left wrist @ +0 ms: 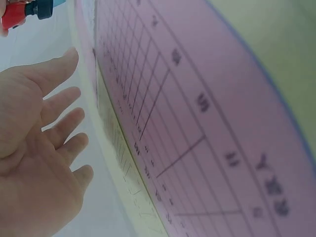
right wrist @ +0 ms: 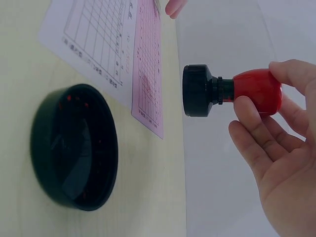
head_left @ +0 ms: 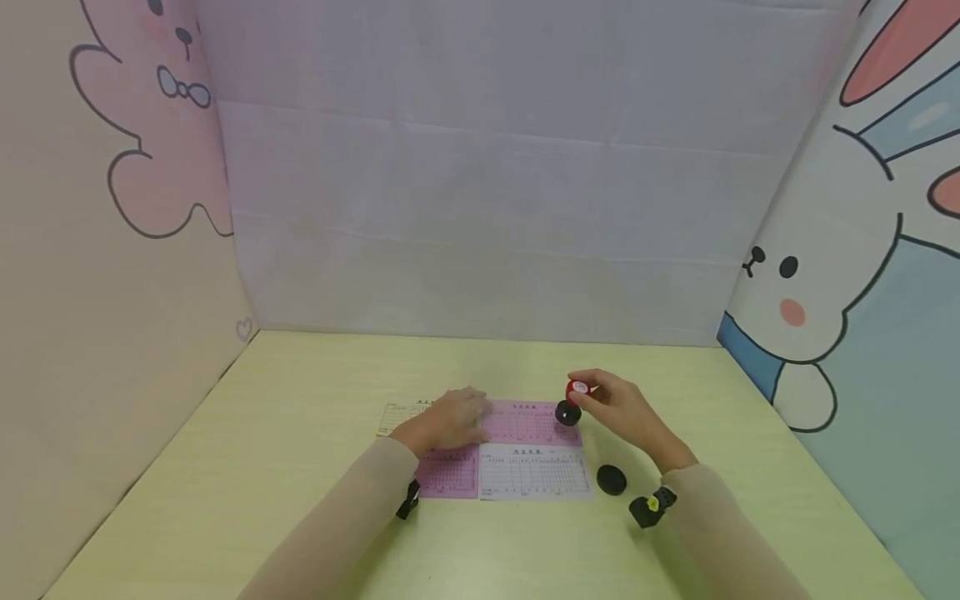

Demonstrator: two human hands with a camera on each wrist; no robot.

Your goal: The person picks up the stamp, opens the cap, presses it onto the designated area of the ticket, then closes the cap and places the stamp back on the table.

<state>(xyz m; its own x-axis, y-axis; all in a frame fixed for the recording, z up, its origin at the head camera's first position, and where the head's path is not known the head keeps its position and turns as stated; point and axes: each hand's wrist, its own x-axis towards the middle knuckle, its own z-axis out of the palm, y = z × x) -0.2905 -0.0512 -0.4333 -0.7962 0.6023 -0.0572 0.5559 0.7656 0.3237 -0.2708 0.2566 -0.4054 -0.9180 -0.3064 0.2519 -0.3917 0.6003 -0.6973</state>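
My right hand (head_left: 618, 408) grips a stamp by its red knob (right wrist: 259, 91). The stamp's black base (right wrist: 196, 90) hangs above the table, and in the head view it appears over the right end of the upper pink form (head_left: 517, 425). My left hand (head_left: 450, 419) lies over the left part of the forms with its fingers spread and loosely extended. Whether those fingertips press the paper, I cannot tell. A white form (head_left: 534, 475) is below the upper pink one. The round black stamp cap (right wrist: 74, 148) rests on the table, hollow side showing, with red specks inside.
Another pink form (head_left: 448, 477) and a pale yellow form (head_left: 396, 417) lie partly under my left hand and wrist. The pale wooden table (head_left: 300, 517) ends at a white cloth backdrop (head_left: 480, 208). Panels with cartoon animals stand on both sides.
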